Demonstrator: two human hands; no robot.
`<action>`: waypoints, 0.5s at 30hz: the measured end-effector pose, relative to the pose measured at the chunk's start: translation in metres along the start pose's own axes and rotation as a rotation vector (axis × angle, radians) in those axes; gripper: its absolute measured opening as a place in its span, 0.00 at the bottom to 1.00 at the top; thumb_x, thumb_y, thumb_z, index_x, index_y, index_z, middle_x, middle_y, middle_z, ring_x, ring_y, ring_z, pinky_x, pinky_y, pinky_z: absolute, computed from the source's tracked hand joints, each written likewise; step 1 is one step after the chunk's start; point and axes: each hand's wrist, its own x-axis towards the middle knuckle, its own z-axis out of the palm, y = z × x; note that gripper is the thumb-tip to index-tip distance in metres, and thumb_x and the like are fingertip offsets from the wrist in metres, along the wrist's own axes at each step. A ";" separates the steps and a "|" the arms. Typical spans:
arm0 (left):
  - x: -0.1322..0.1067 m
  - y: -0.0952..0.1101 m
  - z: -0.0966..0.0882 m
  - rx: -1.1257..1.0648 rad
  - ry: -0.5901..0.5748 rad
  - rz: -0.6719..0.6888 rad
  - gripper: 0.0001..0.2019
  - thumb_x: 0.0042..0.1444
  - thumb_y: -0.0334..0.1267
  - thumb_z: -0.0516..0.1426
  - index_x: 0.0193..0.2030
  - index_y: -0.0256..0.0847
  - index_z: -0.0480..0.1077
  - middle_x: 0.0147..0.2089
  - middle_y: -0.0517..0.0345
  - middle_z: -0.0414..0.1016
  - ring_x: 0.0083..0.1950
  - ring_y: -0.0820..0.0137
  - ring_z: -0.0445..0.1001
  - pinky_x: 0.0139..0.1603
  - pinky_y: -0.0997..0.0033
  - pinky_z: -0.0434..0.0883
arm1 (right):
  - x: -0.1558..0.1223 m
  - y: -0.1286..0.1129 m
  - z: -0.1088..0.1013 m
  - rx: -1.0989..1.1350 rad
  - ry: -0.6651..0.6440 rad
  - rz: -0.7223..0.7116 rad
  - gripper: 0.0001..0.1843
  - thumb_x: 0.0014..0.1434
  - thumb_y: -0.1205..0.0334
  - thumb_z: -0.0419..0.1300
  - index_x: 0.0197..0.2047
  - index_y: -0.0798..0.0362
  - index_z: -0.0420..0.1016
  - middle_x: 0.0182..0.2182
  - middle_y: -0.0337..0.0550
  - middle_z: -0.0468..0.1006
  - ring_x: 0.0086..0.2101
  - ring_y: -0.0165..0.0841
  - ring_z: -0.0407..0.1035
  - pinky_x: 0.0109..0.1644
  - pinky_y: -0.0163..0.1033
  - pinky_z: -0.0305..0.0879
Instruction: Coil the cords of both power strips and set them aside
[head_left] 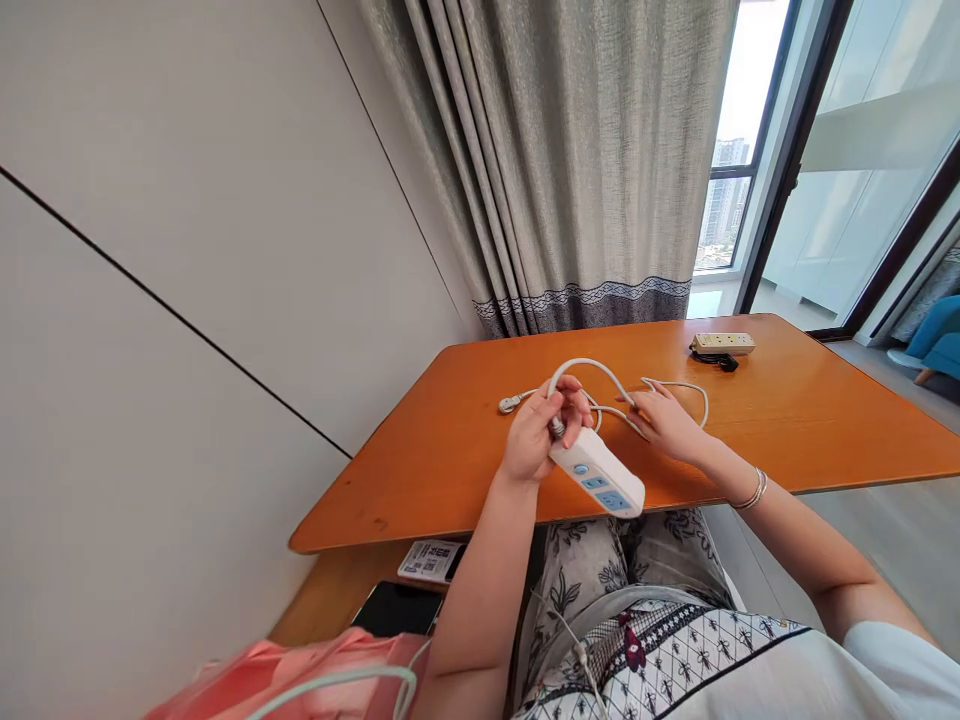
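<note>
My left hand [541, 432] is closed around the cord end of a white power strip [598, 474] with blue sockets, held up over the table's front edge and tilted down to the right. From there its white cable [589, 362] arches across to my right hand [664, 420], whose fingers are closed on it just above the tabletop. More of the cable lies in loose loops between and behind my hands. Its white plug [511, 404] rests on the table left of my left hand.
The orange-brown wooden table [420, 440] has a second, cream power strip [721, 344] with a black cord at the back right. Below the left edge lie a black phone [397, 608] and a white printed box [431, 560]. A grey curtain [600, 160] hangs behind.
</note>
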 end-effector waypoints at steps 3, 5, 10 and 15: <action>-0.001 0.007 -0.007 0.074 0.096 0.099 0.12 0.55 0.42 0.62 0.44 0.39 0.73 0.46 0.49 0.82 0.23 0.78 0.70 0.34 0.69 0.73 | -0.014 0.010 0.010 -0.086 -0.009 -0.057 0.17 0.68 0.67 0.47 0.56 0.52 0.70 0.42 0.48 0.79 0.46 0.40 0.73 0.68 0.63 0.49; -0.002 0.008 -0.012 0.140 0.105 0.128 0.14 0.55 0.42 0.61 0.47 0.40 0.73 0.57 0.45 0.78 0.29 0.74 0.76 0.33 0.70 0.73 | -0.019 0.016 0.012 -0.059 0.082 -0.049 0.17 0.69 0.65 0.46 0.55 0.52 0.71 0.42 0.49 0.79 0.45 0.40 0.73 0.63 0.59 0.59; -0.003 -0.001 -0.013 0.292 0.042 0.168 0.18 0.59 0.41 0.59 0.55 0.41 0.70 0.64 0.42 0.72 0.41 0.65 0.81 0.38 0.68 0.76 | -0.022 0.010 -0.003 -0.081 0.299 0.000 0.21 0.71 0.64 0.42 0.58 0.52 0.73 0.34 0.47 0.76 0.33 0.36 0.71 0.38 0.38 0.66; -0.004 -0.013 -0.005 0.489 -0.058 0.205 0.20 0.66 0.41 0.53 0.63 0.42 0.64 0.61 0.42 0.74 0.53 0.60 0.79 0.56 0.57 0.72 | -0.023 -0.027 -0.020 -0.347 0.111 -0.015 0.23 0.69 0.68 0.47 0.62 0.51 0.72 0.32 0.45 0.77 0.29 0.32 0.69 0.31 0.35 0.55</action>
